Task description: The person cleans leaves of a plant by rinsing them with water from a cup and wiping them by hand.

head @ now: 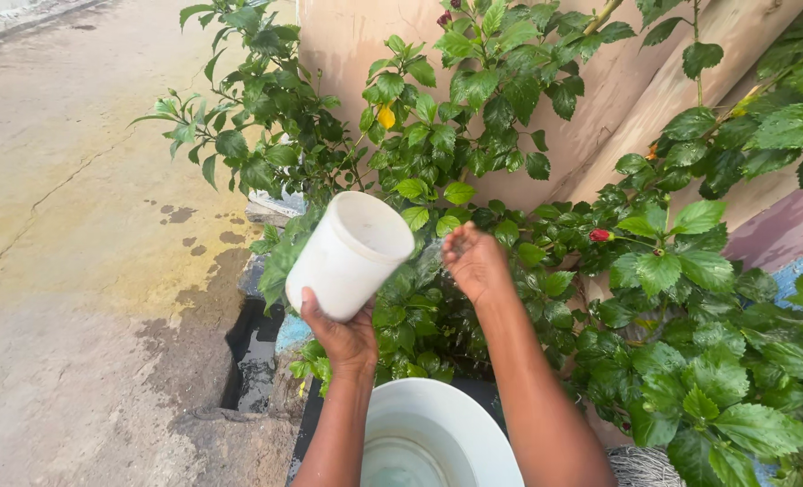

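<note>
Concrete ground (77,225) outdoors; left grip (343,338) holds white cup (347,252), right grip (475,261) open, empty.

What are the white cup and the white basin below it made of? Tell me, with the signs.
White cup: probably plastic, matte and opaque, with thin smooth walls and a plain rolled rim; the left hand holds it at its base, tilted toward the plant. White basin: likely plastic too, though enamelled metal cannot be ruled out; its wide smooth rim has a soft sheen, and water lies inside.
</note>
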